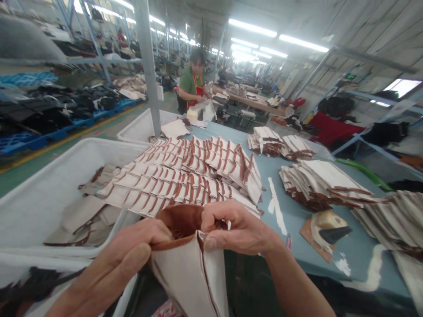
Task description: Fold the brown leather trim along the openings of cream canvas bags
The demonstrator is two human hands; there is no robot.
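Low in the middle, a cream tube-shaped piece with a brown lining, which looks like a boot shaft [185, 273], hangs from both my hands with its top edge spread into a loop. My left hand [132, 251] grips the left side of the rim, its fingers inside the opening and its thumb outside. My right hand [231, 226] pinches the rim at the seam between thumb and bent forefinger. Just beyond, overlapping rows of similar cream pieces [165, 180] with brown edges cover the near side of the blue-grey table [264, 185].
A white bin [66, 167] with cream pieces inside stands at left. Stacked cream pieces [327, 176], a tape dispenser [330, 229] and white strips [276, 207] lie on the right of the table. A grey post [148, 66] rises behind. A person [193, 83] works beyond the table.
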